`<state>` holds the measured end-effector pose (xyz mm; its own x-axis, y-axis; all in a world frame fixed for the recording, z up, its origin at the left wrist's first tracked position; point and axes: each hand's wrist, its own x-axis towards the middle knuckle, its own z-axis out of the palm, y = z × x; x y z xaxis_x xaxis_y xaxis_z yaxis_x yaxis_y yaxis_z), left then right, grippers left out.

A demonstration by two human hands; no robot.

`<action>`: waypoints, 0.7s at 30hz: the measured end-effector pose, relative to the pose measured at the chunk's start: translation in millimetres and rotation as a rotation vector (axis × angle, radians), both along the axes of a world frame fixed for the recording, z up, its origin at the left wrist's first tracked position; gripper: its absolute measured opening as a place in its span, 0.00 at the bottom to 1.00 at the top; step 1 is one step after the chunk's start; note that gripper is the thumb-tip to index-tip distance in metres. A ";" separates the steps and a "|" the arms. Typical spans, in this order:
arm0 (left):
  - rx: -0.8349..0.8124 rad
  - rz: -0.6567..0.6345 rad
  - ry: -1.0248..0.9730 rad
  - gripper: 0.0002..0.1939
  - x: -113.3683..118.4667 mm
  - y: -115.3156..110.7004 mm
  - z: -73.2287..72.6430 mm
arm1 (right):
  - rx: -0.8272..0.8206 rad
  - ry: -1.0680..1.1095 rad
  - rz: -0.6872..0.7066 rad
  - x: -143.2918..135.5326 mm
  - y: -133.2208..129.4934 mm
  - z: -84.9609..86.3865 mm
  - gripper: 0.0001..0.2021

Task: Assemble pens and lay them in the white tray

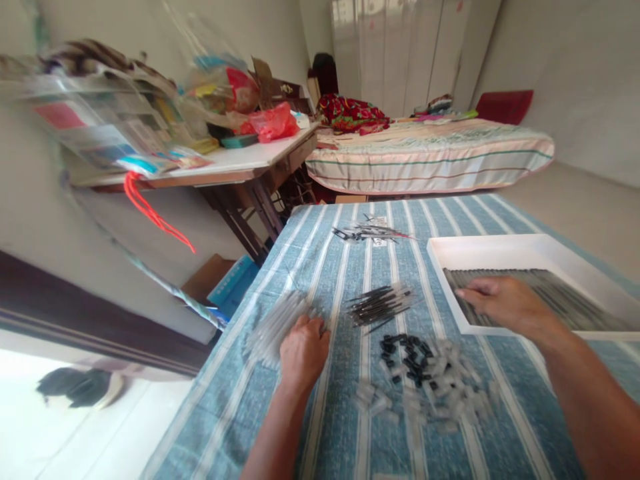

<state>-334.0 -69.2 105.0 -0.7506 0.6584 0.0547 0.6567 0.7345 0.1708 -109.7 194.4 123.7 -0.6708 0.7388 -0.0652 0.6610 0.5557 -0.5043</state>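
Note:
My left hand (305, 350) is curled over the right end of a pile of clear pen barrels (277, 327). Its fingertips are hidden behind the hand, so what they grip does not show. Over the left end of a white tray (443, 283), my right hand (505, 303) has its thumb and fingers pressed together. Dark grey pens (565, 293) lie side by side in that tray, just under the hand. Between the hands is a bundle of black pen refills (377, 308). Nearer to me, black and clear pen caps (425, 373) are scattered in a loose heap.
A blue striped cloth (345, 413) covers the table. Thin black pieces (370, 232) lie at its far end over a printed paper. To the left stands a desk (240, 163) loaded with bags, with a blue box (233, 290) below. Behind is a bed (430, 153).

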 end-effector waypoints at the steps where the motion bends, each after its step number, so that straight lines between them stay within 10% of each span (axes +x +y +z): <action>1: -0.055 0.002 0.023 0.12 2.4 1.2 -0.1 | -0.031 0.047 0.046 -2.4 -7.2 3.0 0.17; 13: -0.132 -0.026 0.034 0.11 10.2 4.6 3.7 | -0.036 -0.064 0.490 -50.5 -79.4 -1.2 0.07; 21: 0.436 0.005 -0.375 0.08 11.9 7.1 -2.0 | 0.049 -0.166 0.530 -68.0 -77.4 -11.5 0.07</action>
